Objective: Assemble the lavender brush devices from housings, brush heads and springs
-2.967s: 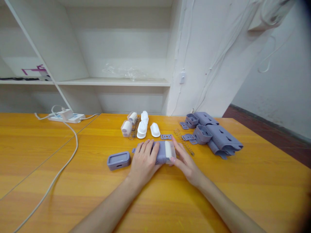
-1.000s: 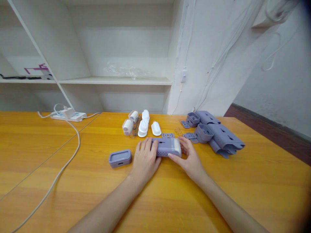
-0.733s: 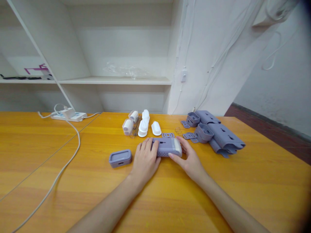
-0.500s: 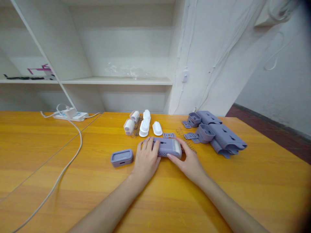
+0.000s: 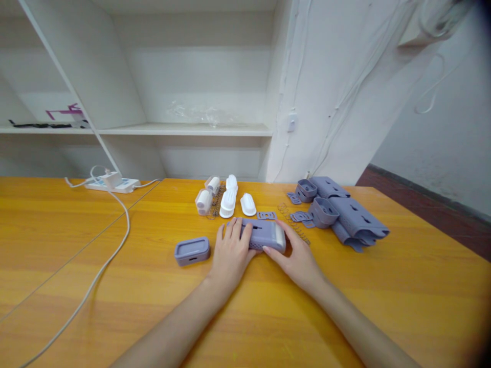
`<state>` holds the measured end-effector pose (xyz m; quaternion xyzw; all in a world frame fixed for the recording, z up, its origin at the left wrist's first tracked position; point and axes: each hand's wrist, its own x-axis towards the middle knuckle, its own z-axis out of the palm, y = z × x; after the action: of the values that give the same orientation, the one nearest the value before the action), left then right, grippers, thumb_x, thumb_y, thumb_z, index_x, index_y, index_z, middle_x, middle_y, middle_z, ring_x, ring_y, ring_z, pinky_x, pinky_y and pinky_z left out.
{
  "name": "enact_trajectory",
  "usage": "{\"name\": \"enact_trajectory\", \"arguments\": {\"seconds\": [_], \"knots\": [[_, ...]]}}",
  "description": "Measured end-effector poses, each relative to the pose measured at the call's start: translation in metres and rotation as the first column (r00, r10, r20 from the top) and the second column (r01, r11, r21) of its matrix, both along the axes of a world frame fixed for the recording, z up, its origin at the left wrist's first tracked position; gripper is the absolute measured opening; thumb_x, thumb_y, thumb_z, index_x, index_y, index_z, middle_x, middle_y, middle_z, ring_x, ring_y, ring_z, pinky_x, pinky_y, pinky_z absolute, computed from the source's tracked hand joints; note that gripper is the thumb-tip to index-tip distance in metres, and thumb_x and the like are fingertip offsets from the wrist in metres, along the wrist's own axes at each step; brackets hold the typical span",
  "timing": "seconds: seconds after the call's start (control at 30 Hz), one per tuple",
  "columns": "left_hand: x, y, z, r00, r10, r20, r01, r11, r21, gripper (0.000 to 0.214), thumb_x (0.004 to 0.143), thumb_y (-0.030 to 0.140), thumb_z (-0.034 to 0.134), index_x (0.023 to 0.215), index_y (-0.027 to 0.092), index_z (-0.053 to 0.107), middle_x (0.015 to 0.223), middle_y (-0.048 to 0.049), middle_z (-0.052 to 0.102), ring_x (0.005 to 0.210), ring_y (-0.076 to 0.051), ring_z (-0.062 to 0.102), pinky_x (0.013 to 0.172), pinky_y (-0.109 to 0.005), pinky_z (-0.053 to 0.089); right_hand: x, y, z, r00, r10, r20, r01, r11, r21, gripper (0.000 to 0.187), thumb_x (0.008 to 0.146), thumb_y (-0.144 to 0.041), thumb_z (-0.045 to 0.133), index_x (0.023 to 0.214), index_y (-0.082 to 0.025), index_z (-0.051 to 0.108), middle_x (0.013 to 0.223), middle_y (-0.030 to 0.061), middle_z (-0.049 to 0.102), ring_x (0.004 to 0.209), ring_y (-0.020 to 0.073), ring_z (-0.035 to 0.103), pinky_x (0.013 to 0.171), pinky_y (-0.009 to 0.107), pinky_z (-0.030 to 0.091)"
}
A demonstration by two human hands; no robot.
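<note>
A purple-grey plastic casing (image 5: 263,233) with a slot on top and small holes along its side lies on its long side on the table, between my hands. My left hand (image 5: 233,247) wraps over its left end, hiding that part. At the other end, a white cap (image 5: 278,237) sits in the casing, and my right hand (image 5: 298,258) grips around it with thumb and fingers. To the left of my left hand rests a purple-grey oblong cup (image 5: 192,251). Just behind the casing is a flat slotted plate (image 5: 266,215).
White ribbed caps (image 5: 229,198), clear-and-white pieces (image 5: 203,201) and springs (image 5: 217,200) lie behind. Further right are another spring (image 5: 295,225), oblong cups (image 5: 324,212) and folded purple-grey sheets (image 5: 356,217). A power strip (image 5: 115,184) with a cable (image 5: 126,230) occupies the left.
The casing and both hands stay nearly in place. The white cap's end has shifted very slightly left along with my right hand. The view has tilted a little.
</note>
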<state>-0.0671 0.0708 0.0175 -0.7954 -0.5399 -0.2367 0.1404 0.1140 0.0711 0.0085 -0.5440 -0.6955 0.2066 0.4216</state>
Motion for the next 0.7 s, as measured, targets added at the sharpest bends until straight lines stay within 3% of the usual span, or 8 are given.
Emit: {"name": "enact_trajectory", "arguments": {"seconds": [0.37,0.7], "knots": [[-0.0005,-0.0009,0.0000,0.999,-0.004,-0.047,0.003,1.000,-0.018,0.060,0.073,0.049,0.064,0.122,0.018,0.047,0.128,-0.0159,0.049,0.116,-0.031,0.046,0.090,-0.046,0.037,-0.0006,0.0019,-0.0079,0.999,-0.029,0.045,0.028,0.999,0.023,0.067,0.069,-0.036,0.068,0.129,-0.024,0.042,0.132,0.0072,0.049,0.121,0.0237,0.045,0.104,0.042,0.034],[0.0003,-0.0016,0.0002,0.997,-0.049,-0.056,0.049,0.999,-0.004,0.059,0.075,0.052,0.061,0.122,0.019,0.049,0.128,-0.0146,0.050,0.111,-0.030,0.047,0.086,-0.044,0.036,-0.0004,0.0006,-0.0081,0.993,-0.029,0.115,0.020,0.997,0.080,0.059,0.076,-0.040,0.060,0.129,-0.022,0.040,0.134,0.0101,0.044,0.125,0.0237,0.040,0.106,0.042,0.032]]}}
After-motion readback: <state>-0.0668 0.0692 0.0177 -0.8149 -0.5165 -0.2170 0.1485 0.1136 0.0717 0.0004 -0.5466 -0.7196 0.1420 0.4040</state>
